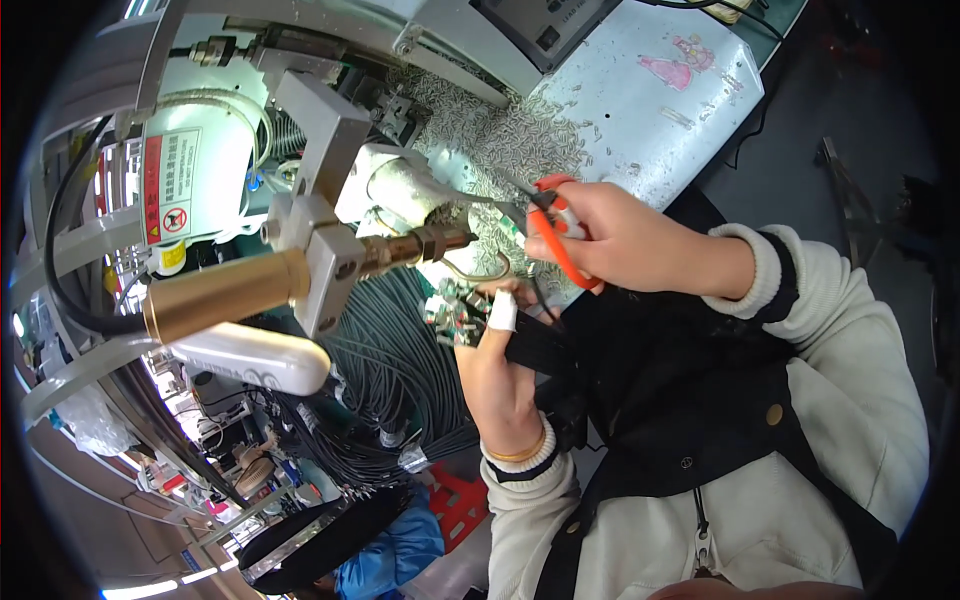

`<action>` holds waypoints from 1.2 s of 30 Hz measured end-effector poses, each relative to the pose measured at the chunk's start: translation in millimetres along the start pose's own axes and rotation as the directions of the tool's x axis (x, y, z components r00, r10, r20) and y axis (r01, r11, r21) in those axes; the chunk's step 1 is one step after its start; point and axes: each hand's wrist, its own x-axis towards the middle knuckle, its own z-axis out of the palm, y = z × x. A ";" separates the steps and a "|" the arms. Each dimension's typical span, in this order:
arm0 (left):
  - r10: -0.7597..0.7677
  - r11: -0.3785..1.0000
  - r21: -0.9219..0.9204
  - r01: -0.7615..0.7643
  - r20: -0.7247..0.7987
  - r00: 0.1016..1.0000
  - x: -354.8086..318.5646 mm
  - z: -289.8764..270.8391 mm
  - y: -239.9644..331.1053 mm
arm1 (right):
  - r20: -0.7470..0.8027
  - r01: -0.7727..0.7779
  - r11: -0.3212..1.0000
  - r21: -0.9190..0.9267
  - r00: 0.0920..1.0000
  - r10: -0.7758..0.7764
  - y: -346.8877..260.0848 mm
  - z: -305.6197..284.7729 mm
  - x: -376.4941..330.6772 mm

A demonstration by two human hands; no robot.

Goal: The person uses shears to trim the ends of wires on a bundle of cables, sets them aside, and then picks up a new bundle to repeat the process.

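Observation:
My right hand (605, 235) is closed round a pair of pliers with orange handles (572, 262), their dark jaws pointing away to the upper left. A small green and white piece (511, 231) shows just beside the pliers. Lower down, my left hand (492, 375) is closed on a cluster of cable ends with small green circuit boards (455, 315). White tape (503, 312) wraps one of its digits. Part of its grip is hidden behind the cluster. A thick coil of dark cables (385, 345) hangs to the left of this hand.
A brass-coloured cylinder on a metal bracket (230, 292) reaches in from the left. Many small metal pieces (500, 135) lie scattered over the pale bench top (640, 110). A red plastic stool (465, 510) and a person in a blue sleeve (395, 550) are below left.

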 end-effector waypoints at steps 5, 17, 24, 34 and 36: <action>0.160 0.966 0.175 -0.191 0.178 0.971 -21.8 -18.8 -14.9 | -0.075 0.262 0.897 -0.357 0.949 -0.307 1.4 0.2 -17.8; -0.056 0.960 0.276 -0.037 0.322 0.945 -39.7 -20.9 -16.3 | 0.058 0.001 0.994 0.107 0.998 -0.007 -1.5 6.2 -31.3; -0.019 0.982 0.183 -0.045 0.331 0.943 -42.3 -15.5 -23.9 | 0.035 0.142 0.961 -0.238 0.990 -0.138 5.3 9.0 -37.4; 0.462 0.762 0.383 -0.522 0.243 0.853 -37.9 -23.7 -46.2 | 0.187 -0.263 0.959 -0.103 0.942 0.278 -11.1 7.5 -39.3; 0.483 0.751 0.373 -0.545 0.252 0.839 -38.2 -20.8 -45.3 | 0.337 -0.500 0.866 -0.023 0.811 0.477 -13.7 5.3 -35.0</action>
